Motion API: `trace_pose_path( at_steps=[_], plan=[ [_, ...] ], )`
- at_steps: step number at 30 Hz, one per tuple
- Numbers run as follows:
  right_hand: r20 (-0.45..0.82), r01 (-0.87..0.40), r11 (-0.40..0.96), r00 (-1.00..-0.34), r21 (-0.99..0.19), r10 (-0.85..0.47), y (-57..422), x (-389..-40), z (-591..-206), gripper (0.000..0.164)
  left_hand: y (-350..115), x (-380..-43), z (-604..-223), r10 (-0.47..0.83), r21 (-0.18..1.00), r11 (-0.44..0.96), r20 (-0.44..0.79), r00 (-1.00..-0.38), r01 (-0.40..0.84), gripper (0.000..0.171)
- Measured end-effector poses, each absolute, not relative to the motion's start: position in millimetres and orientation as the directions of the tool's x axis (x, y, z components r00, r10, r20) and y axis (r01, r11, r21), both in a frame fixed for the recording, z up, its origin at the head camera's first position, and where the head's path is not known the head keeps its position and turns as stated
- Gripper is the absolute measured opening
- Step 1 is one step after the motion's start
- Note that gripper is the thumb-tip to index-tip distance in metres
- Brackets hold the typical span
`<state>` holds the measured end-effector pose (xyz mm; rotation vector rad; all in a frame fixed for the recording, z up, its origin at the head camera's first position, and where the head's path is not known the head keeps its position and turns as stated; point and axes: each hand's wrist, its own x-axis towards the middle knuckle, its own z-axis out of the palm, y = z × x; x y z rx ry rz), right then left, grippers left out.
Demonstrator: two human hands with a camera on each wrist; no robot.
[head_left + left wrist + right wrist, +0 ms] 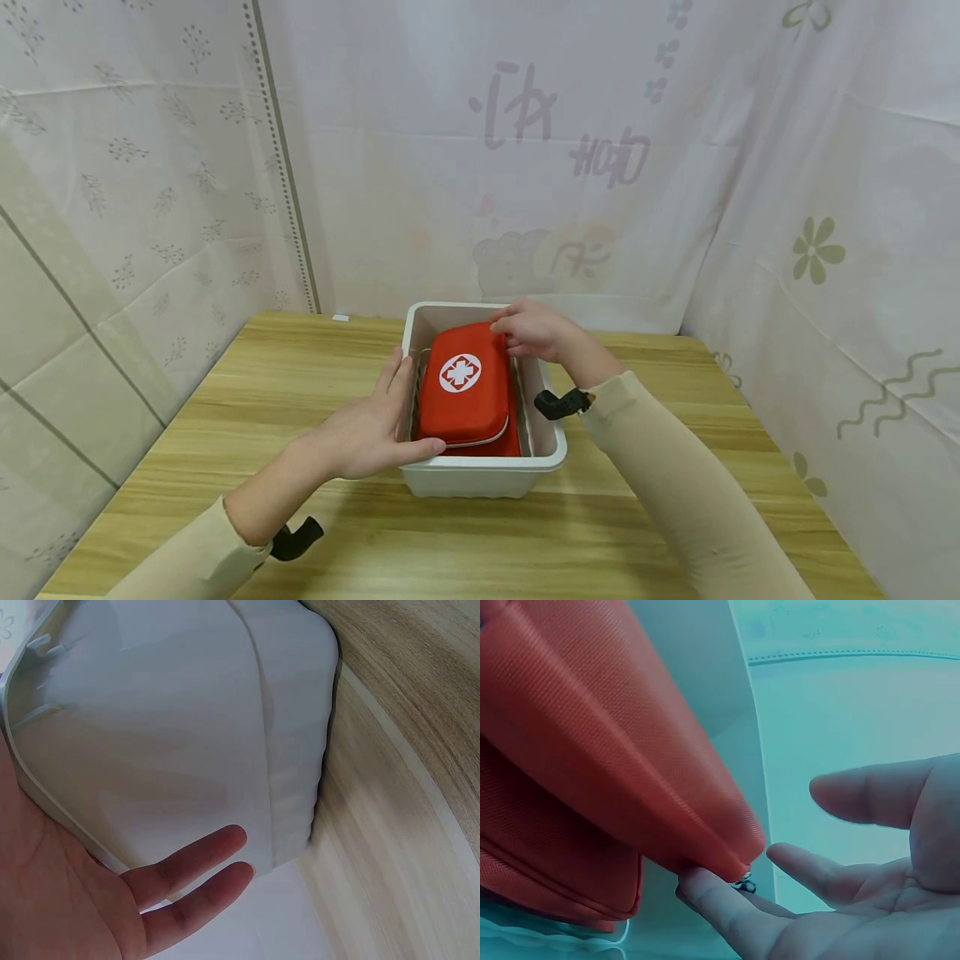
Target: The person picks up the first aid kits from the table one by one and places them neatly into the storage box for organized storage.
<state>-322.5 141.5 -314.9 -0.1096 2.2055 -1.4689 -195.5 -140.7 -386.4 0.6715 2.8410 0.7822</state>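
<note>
A red zippered first-aid case with a white cross emblem lies tilted inside a white plastic bin. Under it, a second red case shows in the right wrist view. My left hand rests at the bin's left rim, thumb stretched over the front corner beside the case. Two of its fingers extend along the bin's outer wall. At the far right corner of the upper case is my right hand. One fingertip touches underneath that corner by the zipper pull, while the thumb stands apart from it.
Clear plastic packaging lines the bin around the cases. The bin stands on a wood-grain table. Patterned white curtains hang behind and at both sides. A small white piece lies at the table's back edge.
</note>
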Motion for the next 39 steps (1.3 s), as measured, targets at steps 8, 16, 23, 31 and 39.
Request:
trace_pose_path(
  at_steps=[8, 16, 23, 31, 39],
  plan=[
    [-0.282, 0.146, 0.354, -0.885, -0.924, -0.371, 154.3, -311.9, -308.8, 0.064, -140.9, -195.5, -386.2, 0.452, 0.502, 0.769, 0.012, -0.892, 0.396, 0.131],
    [-0.206, 0.087, 0.289, -0.888, -0.953, -0.411, 175.9, -297.5, -299.0, 0.064, -143.5, -195.9, -385.5, 0.461, 0.505, 0.763, 0.012, -0.887, 0.403, 0.131],
    [-0.143, 0.025, 0.279, -0.902, -0.96, -0.409, 193.2, -279.4, -294.6, 0.06, -151.2, -196.0, -382.7, 0.481, 0.527, 0.741, 0.016, -0.877, 0.416, 0.13],
    [-0.052, -0.101, 0.386, -0.929, -0.917, -0.367, 214.9, -258.3, -306.2, 0.055, -162.3, -197.4, -380.4, 0.497, 0.507, 0.746, 0.008, -0.868, 0.432, 0.121],
    [0.088, -0.294, 0.661, -0.941, -0.69, -0.327, 234.8, -234.6, -321.1, 0.056, -181.4, -205.0, -371.5, 0.488, 0.477, 0.75, 0.069, -0.87, 0.459, 0.096]
  ],
)
